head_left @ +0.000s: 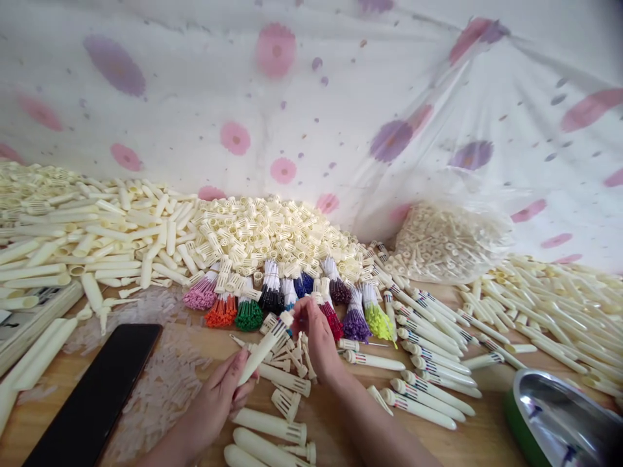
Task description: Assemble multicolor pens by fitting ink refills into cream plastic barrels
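Observation:
My left hand (228, 383) is wrapped round a cream multicolour pen (265, 347), tilted with its slotted top end up to the right. Coloured sliders show near that end. Just beside the top, my right hand (316, 337) has its fingers bent together; what they hold, if anything, is hidden. Behind the hands stand bundles of refills with coloured tips, among them orange (221, 312), green (248, 314), red (332, 321), purple (357, 323) and yellow-green (379, 321). Loose cream pen barrels (270, 425) and a slotted collar (285, 403) lie below my hands.
Assembled pens (423, 405) lie in rows at the right, near a shiny green-sided metal tray (516, 415). A black phone (97, 395) lies at the left beside small clear strips (160, 389). Heaps of cream parts (272, 227) and a plastic bag (452, 240) line the back.

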Motion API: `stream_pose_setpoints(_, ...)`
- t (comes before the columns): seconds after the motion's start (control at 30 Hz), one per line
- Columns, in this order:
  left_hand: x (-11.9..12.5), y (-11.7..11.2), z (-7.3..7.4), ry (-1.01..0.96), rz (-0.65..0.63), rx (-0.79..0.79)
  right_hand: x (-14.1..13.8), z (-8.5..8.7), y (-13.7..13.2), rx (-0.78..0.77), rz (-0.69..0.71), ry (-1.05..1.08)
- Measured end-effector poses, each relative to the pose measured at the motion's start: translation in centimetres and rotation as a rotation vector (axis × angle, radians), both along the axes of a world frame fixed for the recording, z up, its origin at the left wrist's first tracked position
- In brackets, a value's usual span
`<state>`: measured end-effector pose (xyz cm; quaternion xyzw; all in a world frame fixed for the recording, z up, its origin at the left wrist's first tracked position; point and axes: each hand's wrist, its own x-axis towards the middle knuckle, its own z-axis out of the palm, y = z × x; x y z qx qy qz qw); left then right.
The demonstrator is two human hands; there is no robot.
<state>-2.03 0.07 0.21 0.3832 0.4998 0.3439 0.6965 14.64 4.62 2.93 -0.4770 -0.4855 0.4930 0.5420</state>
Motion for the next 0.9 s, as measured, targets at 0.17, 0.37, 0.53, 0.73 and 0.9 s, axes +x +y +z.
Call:
stream_pose_setpoints(0.17,0.5,-0.2,1.9,-0.186,0.018,-0.193,-2.5,-0.8,-0.6,-0.222,0.223,0.503)
stream_pose_setpoints(0.37,1.4,-0.9,2.1,-0.242,0.041,-0.233,-3.7,0.1,-2.2,-0.256,0.273,0.662)
stream_pose_setpoints(0.53,1.5,-0.9,1.5,-0.285,0.028,-0.244,-3.6,-0.5,-2.0,-0.316,0.338,0.85)
stream_pose_setpoints(0.73,1.5,-0.7,1.9,-0.297,-0.087,-0.155,-3.6,-0.8,-1.8,-0.281,0.372,0.874)
stream_pose_setpoints(0.9,1.5,-0.7,1.5,-0.32,-0.088,-0.152,-3.9,-0.8,-1.6,-0.298,0.416,0.853)
